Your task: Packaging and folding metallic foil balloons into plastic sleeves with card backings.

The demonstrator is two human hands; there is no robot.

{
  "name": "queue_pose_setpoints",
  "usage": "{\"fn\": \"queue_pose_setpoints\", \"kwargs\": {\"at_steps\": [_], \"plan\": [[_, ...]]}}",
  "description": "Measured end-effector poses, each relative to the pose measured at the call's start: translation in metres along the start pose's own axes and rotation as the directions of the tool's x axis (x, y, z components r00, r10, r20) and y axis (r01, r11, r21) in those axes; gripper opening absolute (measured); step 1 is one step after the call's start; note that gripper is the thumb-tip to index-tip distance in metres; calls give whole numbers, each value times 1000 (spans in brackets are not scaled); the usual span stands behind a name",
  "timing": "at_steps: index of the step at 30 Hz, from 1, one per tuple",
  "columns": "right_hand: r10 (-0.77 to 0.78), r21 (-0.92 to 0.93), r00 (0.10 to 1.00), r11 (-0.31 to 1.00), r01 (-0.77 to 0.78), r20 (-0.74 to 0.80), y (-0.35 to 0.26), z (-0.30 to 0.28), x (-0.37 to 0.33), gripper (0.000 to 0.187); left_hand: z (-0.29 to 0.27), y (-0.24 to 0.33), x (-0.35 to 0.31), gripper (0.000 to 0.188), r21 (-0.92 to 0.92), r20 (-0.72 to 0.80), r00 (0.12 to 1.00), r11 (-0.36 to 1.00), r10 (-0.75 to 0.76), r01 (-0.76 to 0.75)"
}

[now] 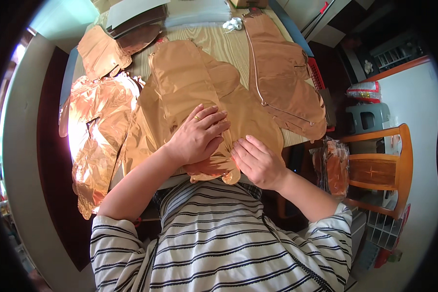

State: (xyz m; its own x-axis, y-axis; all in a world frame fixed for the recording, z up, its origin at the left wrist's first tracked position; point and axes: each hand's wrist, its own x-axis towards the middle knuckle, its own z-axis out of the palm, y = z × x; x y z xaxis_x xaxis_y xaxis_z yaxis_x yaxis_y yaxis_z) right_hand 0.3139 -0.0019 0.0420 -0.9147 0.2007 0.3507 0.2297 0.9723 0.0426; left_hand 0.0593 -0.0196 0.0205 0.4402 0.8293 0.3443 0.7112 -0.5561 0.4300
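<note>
Your black-and-white striped shirt (224,238) fills six o'clock; just beyond, on the wood-grain table (232,48), lies the flat foil balloon (187,85), long axis eleven to five, rounded tab (232,177) toward six; it looks copper-gold, satiny, puckered between your hands; your left hand (199,135) lies palm-down on it; your right hand (259,163) touches its edge; whether either pinches, I cannot tell.

On the table (207,33) lie foil pieces (185,68); rightward, packets (337,169), seemingly on a chair (405,165).

Hiding some golden foil (180,87) beneath the left hand (199,134); cutting off a brown box (248,4) above, the striped shirt (219,253) below; leaving a white bundle (232,24) too small to identify.
</note>
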Motion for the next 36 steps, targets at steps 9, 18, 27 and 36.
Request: {"fn": "queue_pose_setpoints", "kwargs": {"at_steps": [9, 18, 27, 36], "plan": [[-76, 35, 995, 997, 73, 68, 5, -8, 11, 36, -20, -15, 12, 51, -241, -145, 975, 962, -166, 128], [257, 590, 949, 743, -315, 182, 78, -16, 55, 27, -10, -54, 12, 45, 108, -245, 961, 982, -127, 157], [703, 167, 549, 537, -827, 452, 171, 61, 136, 33, -10, -52, 12, 46, 87, -240, 955, 976, -176, 202], [480, 923, 831, 105, -371, 280, 129, 61, 141, 19, -7, -55, 11, 42, 70, -209, 951, 966, -229, 248]]}}
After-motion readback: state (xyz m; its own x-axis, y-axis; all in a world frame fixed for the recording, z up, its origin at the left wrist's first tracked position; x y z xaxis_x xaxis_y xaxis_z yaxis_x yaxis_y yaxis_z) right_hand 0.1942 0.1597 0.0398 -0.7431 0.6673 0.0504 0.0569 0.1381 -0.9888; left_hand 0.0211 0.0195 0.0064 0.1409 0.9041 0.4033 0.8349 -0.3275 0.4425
